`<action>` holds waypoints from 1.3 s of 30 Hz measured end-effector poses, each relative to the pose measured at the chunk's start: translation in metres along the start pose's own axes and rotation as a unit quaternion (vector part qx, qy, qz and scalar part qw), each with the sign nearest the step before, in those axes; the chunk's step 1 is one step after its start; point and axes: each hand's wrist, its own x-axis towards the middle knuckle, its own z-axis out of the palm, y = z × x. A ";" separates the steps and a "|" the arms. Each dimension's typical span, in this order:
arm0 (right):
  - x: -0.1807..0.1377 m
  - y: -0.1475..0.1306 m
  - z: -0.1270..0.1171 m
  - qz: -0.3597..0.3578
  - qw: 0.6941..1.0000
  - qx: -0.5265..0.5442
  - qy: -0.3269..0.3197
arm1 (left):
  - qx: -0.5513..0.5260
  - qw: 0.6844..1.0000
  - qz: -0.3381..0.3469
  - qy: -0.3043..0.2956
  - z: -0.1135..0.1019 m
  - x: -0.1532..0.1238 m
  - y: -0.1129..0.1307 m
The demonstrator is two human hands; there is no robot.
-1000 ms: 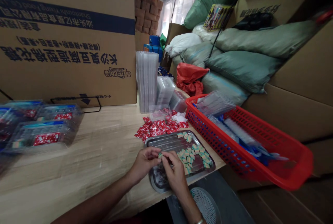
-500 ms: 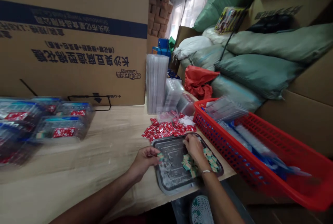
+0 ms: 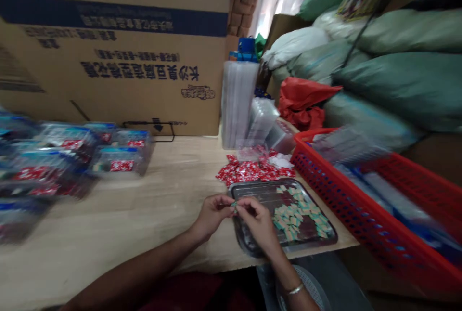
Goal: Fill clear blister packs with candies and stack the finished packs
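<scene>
My left hand [image 3: 212,214] and my right hand [image 3: 258,222] meet over the near left corner of a metal tray [image 3: 252,189] and pinch a stack of small green-and-tan pieces [image 3: 234,206] between their fingertips. More of the same small pieces [image 3: 296,216] lie loose in the right half of the tray. A heap of red wrapped sweets [image 3: 252,171] lies on the wooden table [image 3: 144,214] just beyond the tray.
A red plastic basket [image 3: 335,195] with clear packs stands right of the tray. Filled clear boxes [image 3: 72,157] lie at the left. Stacks of clear trays [image 3: 238,104] and a big cardboard carton [image 3: 119,46] stand behind. Green sacks pile up at the right.
My right hand has come back from the loose pieces in the tray and rejoined my left hand at the small stack. The camera has swung to the right.
</scene>
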 end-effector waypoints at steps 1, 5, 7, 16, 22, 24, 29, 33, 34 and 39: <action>-0.001 0.001 0.006 0.008 1.000 0.012 -0.006 | 0.002 1.000 0.018 0.011 -0.004 -0.002 -0.002; -0.001 0.001 0.029 0.031 0.999 0.006 -0.042 | 0.066 0.994 0.087 0.017 -0.030 -0.016 -0.004; 0.005 0.003 0.034 0.040 0.997 0.004 -0.072 | 0.191 0.973 0.126 0.032 -0.053 -0.027 0.003; 0.061 0.019 0.067 0.010 0.977 -0.072 -0.200 | 0.627 0.752 0.198 0.050 -0.142 -0.044 0.023; 0.058 0.007 0.118 -0.041 0.950 -0.144 -0.273 | 0.656 0.740 0.148 -0.008 -0.135 -0.042 0.016; 0.054 0.005 0.118 -0.058 0.944 -0.174 -0.274 | 0.661 0.733 0.157 -0.008 -0.135 -0.043 0.016; 0.041 -0.003 0.127 -0.098 0.917 -0.293 -0.252 | 0.677 0.712 0.188 -0.010 -0.139 -0.044 0.012; 0.036 -0.007 0.115 -0.129 0.935 -0.273 -0.184 | 0.704 0.685 0.183 -0.026 -0.137 -0.044 0.017; 0.035 -0.004 0.097 -0.143 0.941 -0.265 -0.152 | 0.714 0.675 0.184 -0.034 -0.136 -0.044 0.019; 0.019 0.058 -0.072 -0.070 0.883 -0.457 0.075 | 0.744 0.640 0.178 -0.075 -0.130 -0.043 0.028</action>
